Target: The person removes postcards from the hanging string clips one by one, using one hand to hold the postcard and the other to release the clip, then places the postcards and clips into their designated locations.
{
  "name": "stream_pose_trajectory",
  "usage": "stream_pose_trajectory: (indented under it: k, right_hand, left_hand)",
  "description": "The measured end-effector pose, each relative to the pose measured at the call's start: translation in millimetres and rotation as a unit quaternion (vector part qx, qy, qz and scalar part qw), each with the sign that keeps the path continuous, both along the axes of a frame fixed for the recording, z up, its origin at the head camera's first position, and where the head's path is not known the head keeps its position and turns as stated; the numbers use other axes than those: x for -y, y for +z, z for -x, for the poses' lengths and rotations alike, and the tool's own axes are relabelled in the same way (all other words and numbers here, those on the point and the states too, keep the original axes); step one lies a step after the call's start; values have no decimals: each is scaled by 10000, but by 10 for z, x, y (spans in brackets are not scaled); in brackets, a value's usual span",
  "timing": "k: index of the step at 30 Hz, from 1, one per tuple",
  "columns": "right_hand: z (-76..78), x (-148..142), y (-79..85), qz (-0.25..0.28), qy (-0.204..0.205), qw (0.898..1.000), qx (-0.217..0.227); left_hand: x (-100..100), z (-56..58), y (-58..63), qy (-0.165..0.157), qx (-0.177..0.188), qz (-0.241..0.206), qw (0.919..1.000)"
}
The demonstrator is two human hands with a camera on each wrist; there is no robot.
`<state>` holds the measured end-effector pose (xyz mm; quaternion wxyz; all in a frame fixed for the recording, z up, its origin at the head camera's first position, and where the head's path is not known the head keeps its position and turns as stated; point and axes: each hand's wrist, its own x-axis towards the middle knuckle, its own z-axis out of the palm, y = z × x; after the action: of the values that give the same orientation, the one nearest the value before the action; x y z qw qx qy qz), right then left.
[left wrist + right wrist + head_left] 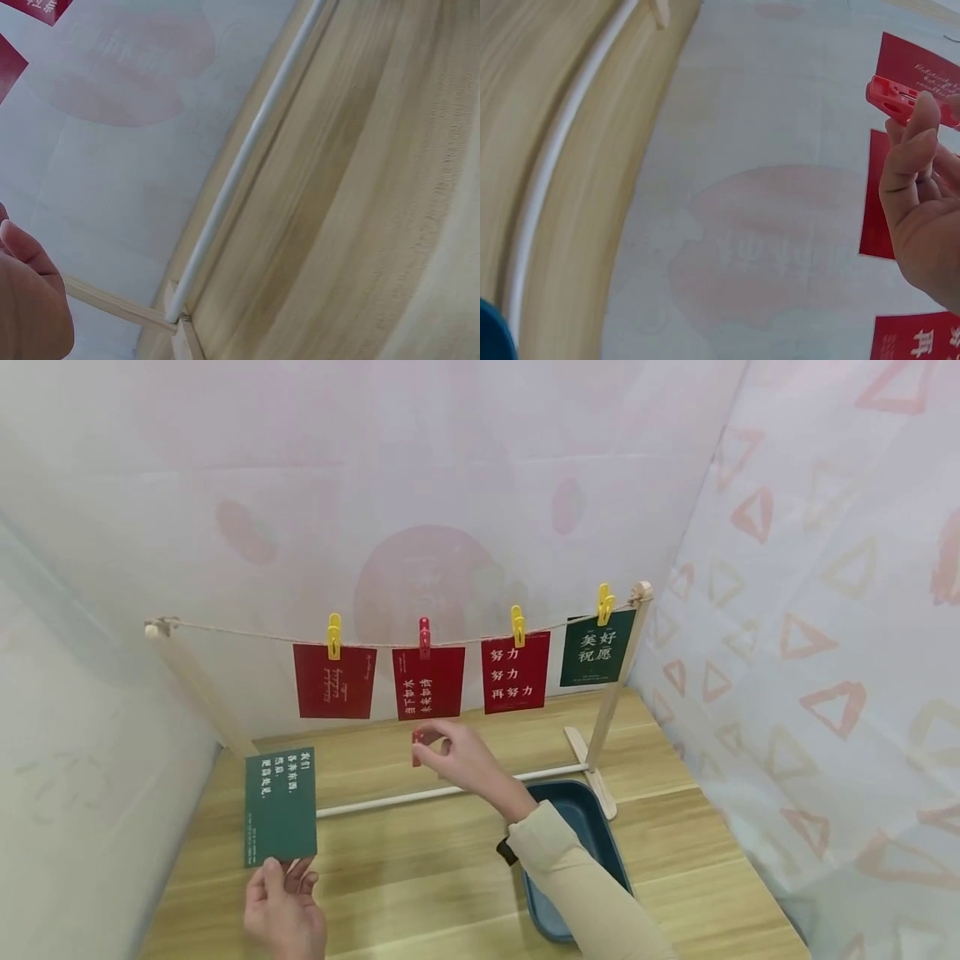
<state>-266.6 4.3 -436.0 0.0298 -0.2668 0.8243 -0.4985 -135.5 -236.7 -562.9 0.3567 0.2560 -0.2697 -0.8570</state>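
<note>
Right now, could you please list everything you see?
Table: one, wood-coloured, underneath
Stand: one, pale wood, on table
Rod: one, white, low on stand
String: one, tan, across stand's top
Clips: five; three yellow, two red; four on string, one held
Cards: five; three red, two green; four hanging, one held
Tray: one, blue, table's right side
Walls: three, pale, behind and beside table
Dark object: one, black, at right wrist
Sleeve: one, beige, right arm
Left hand: one, holding green card
Right hand: one, pinching red clip

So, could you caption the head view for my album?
Left hand holding a green card, right hand a red clip, four cards hanging from a string.
</note>
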Motion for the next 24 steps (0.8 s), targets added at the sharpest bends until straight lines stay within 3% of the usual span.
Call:
stream_pose_trajectory:
  k: [9,12,18,24]
  right_hand:
    - [102,-361,-223,-225,-416,9989,16]
    - [128,-518,-286,-241,-505,9982,214]
    - [129,-860,-502,-459,-772,9931,756]
    - [56,-1053,-715,-664,-789,9894,1018]
  left_hand:
    - [-81,-137,-155,-262,269,-136,9992]
    - [-84,-192,-226,-318,383,-269,9984]
    - [-147,-293,-391,-312,748,-126,9966]
    - [-184,-359,-544,-268,647,-174,9974]
